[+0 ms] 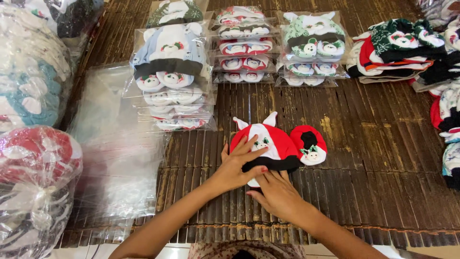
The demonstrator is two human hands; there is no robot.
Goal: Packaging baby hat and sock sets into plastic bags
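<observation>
Packing workshop: stacked bagged baby hats (171, 76)

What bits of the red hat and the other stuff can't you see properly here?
Head view only:
- Red and white hat: its lower edge is covered by the left hand and right hand.
- White piece under the hands: mostly hidden, kind unclear.
- Bagged bundle at left: cut off by the frame edge, blurred by plastic.
- Stacked hats at right: partly cut off.
</observation>
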